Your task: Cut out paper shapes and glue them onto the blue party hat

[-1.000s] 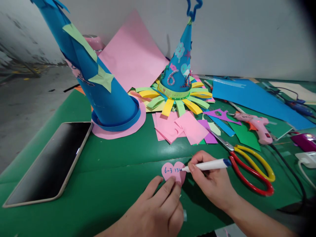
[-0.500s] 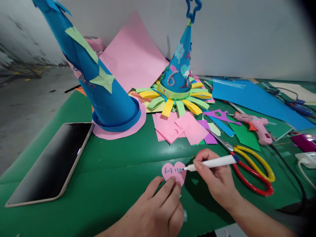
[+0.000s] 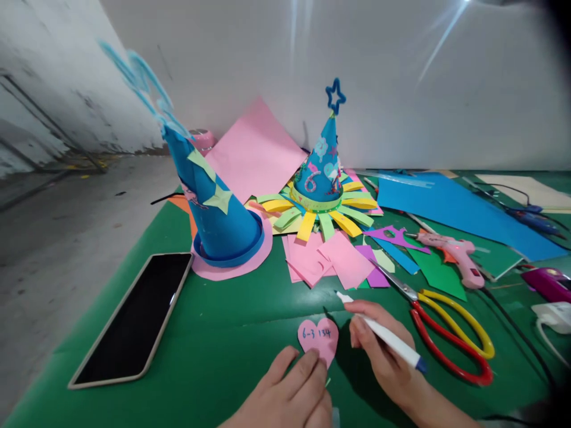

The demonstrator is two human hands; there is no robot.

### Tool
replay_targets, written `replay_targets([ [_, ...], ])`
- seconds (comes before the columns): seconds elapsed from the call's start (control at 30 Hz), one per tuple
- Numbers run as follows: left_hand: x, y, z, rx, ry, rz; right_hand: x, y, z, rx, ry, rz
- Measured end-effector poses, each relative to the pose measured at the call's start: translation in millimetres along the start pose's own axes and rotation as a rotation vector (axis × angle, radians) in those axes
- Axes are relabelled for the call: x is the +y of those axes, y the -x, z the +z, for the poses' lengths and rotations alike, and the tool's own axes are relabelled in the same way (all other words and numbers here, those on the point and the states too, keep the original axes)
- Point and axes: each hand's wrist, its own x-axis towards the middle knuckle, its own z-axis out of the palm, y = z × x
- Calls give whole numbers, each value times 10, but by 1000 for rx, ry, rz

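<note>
Likely lettering: my right grip [image 3: 379, 343] clasps the raised marker [image 3: 395, 342], my half-spread left grip [image 3: 297, 386] pins the heart [image 3: 318, 335]; more writing means lowering.

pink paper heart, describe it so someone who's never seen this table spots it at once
On the green table, find the blue cone hat ringed with paper loops, then the loose pink paper pieces in front of it. Closer to the viewer lies the pink paper heart, its lower part under the left grip. Unlike those pieces, it has two rounded lobes and blue writing, 6-3 134.
</note>
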Motion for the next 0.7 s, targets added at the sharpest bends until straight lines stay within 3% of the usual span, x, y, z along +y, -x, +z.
replay_targets([
  [0.2, -36, -40, -74, 72, 31, -22, 24, 49, -20, 32, 53, -22],
  [0.37, 14, -109, -100, 109, 19, -63, 111, 66, -49, 84, 160, -240],
  [0.7, 49, -139, -273, -54, 94, -118, 82, -29, -35, 85, 61, -256],
])
